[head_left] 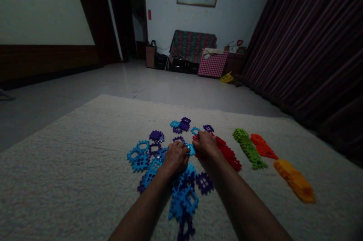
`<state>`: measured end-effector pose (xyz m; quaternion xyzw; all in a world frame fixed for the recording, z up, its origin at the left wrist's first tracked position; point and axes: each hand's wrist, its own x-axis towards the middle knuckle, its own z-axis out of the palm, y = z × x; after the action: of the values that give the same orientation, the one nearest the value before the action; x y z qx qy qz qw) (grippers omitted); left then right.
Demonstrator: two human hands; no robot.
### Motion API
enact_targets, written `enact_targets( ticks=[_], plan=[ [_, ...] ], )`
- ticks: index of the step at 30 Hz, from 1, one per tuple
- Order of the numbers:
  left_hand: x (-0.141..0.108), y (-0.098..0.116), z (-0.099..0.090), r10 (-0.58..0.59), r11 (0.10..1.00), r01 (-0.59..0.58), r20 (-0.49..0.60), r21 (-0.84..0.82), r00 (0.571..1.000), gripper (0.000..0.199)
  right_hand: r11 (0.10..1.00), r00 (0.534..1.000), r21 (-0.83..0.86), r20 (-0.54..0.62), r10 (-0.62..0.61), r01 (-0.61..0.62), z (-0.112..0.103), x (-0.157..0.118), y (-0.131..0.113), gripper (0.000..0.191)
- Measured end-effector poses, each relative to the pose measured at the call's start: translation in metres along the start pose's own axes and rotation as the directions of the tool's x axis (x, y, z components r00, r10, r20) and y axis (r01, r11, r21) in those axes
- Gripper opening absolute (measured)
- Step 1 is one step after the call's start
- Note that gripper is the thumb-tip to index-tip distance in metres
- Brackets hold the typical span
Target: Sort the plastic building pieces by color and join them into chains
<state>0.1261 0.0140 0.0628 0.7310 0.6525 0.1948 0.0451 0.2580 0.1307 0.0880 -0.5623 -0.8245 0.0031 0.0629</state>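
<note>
My left hand [178, 154] is over a loose heap of blue and purple interlocking plastic tiles, its fingers curled down. Beside its fingertips is a light blue tile [191, 149]. What the left fingers grip is hidden beneath them. My right hand [207, 142] is closed at the near-left side of a row of red tiles [229, 155], and a bit of red shows by its thumb. Its fingertips are too dark to make out what they pinch. Several light blue tiles [140, 161] and a purple window-shaped tile [204, 183] lie around both hands.
To the right, a green row [249, 148], an orange row [263, 145] and a yellow-orange row [295, 181] of tiles lie on the cream carpet [85, 146]. Farther purple tiles [185, 124] lie beyond my hands. A dark curtain [306, 44] hangs at the right.
</note>
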Motion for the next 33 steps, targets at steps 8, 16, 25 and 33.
enact_targets(
  ticks=[8,16,25,33],
  plan=[
    [0.001,-0.001,0.001,0.007,1.000,-0.007,0.015,0.005,1.000,0.022,0.960,0.994,0.258,-0.047,-0.103,0.111,0.000,0.010,0.021,0.039],
    [0.002,-0.004,0.005,0.000,1.000,0.000,0.026,-0.009,1.000,0.022,0.963,0.994,0.266,-0.094,0.061,-0.034,-0.020,-0.004,0.097,0.035],
    [0.002,-0.003,0.004,0.010,1.000,-0.010,0.009,-0.009,1.000,0.022,0.989,0.999,0.139,-0.023,-0.049,0.052,-0.017,0.003,0.087,0.043],
    [0.002,-0.004,0.005,0.006,1.000,-0.006,-0.001,-0.011,1.000,0.022,0.991,0.975,0.026,0.177,-0.134,0.131,-0.003,0.039,0.069,0.045]
  ],
)
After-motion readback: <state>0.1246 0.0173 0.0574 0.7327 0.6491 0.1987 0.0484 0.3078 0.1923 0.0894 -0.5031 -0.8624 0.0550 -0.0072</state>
